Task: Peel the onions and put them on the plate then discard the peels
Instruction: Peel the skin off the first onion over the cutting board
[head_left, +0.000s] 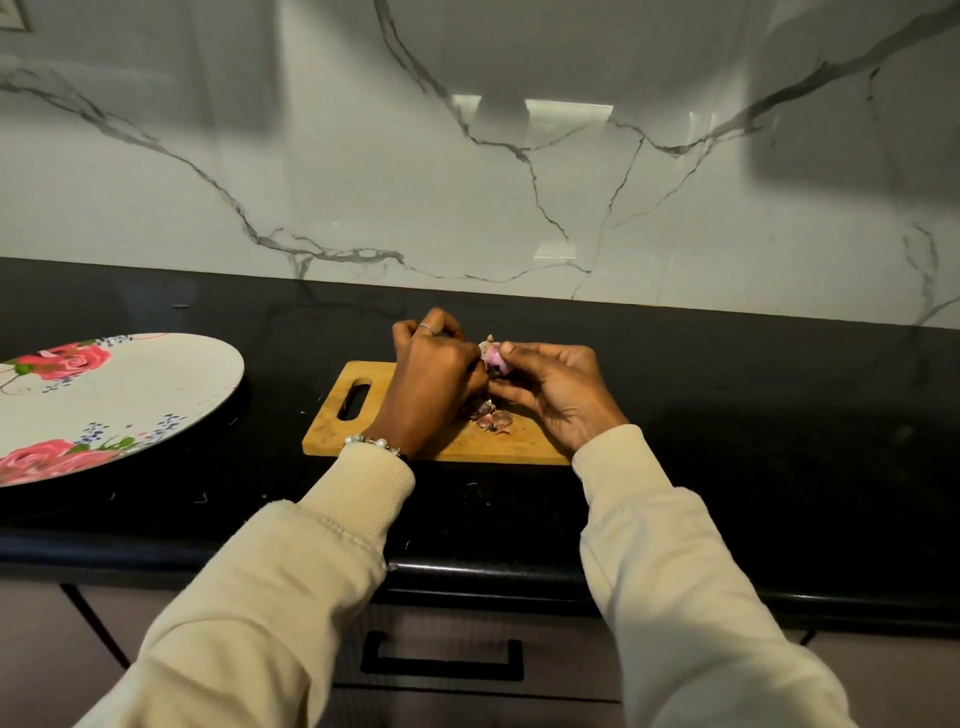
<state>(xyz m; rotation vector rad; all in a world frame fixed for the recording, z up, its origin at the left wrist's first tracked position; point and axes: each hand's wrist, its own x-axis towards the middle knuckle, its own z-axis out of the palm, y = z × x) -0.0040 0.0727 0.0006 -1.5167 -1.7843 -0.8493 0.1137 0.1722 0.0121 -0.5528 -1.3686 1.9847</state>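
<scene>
Onion (493, 362), small and pink, sits pinched in my right hand (558, 389) above the cutting board (332, 421); my left hand (434, 371) picks at its skin. Light, slick once bare, papery peel tears easily, so I'd grip the ends.

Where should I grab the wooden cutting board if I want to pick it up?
Probably by the slot handle at the cutting board's left end, coming from the left. That end is bare, while both hands and the onion peels sit over the middle and right.
</scene>
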